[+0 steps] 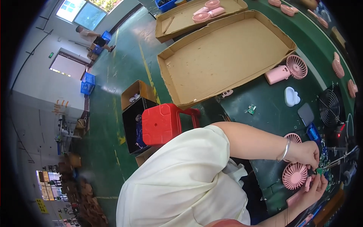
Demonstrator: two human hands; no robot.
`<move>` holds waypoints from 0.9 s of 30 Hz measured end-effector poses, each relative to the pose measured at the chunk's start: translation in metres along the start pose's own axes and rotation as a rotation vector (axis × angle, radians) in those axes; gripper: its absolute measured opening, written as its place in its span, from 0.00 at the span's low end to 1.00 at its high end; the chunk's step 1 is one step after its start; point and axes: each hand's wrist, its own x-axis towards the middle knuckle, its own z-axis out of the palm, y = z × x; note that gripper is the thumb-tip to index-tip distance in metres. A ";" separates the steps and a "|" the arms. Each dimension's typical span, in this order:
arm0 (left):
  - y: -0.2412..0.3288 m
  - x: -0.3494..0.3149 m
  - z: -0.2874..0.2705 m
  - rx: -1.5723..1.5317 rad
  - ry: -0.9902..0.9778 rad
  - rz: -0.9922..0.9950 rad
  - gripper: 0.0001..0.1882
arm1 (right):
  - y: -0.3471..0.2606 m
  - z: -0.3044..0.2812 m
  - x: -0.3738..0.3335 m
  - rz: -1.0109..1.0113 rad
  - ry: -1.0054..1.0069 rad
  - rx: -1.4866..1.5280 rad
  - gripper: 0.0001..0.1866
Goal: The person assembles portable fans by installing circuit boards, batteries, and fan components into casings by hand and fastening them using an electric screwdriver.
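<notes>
My left hand (307,153), with a silver bangle at its wrist, bends over the workbench with its fingers pinched together; what they hold is hidden. Just below it, my right hand (316,187) has thumb and fingers closed at a small green circuit board (320,171). The two hands' fingertips nearly meet there. Beside them lies a pink fan head (295,176) with radial slats, and a second pink fan head (292,139) is partly covered by my left wrist. A pink handle piece (295,198) lies by my right forearm. More circuit boards (324,158) are heaped beyond my fingers.
A large shallow cardboard tray (227,56) spans the bench, with a pink handheld fan (281,72) beside it. Near my left hand are a white cloud-shaped piece (292,96), a blue object (313,132) and a black round-grilled fan (329,108). A red stool (160,125) stands behind.
</notes>
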 end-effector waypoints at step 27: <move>-0.005 0.007 -0.001 0.108 0.016 -0.039 0.07 | -0.006 -0.002 0.000 0.021 -0.057 0.099 0.05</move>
